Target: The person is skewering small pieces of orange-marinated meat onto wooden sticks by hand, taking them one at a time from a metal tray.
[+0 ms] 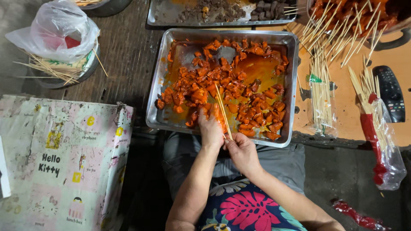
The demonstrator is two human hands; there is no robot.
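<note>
down at the near edge of the steel tray [156, 92], the left hand [210, 128] is closed around a piece of orange-red marinated meat [218, 114], fingers smeared with sauce. just beside it, the right hand [242, 152] pinches the lower end of a bamboo skewer [223, 111], which slants up and to the left over the meat, its tip lying among the chunks. both hands hover over the tray's front rim, above the person's lap.

the tray holds many more meat chunks [231, 81] in orange sauce. to the right, loose skewer sticks [320, 90] lie on an orange worktop [346, 107] near a black remote control [390, 92]. at upper left sits a bowl with sticks and a plastic bag [58, 28].
</note>
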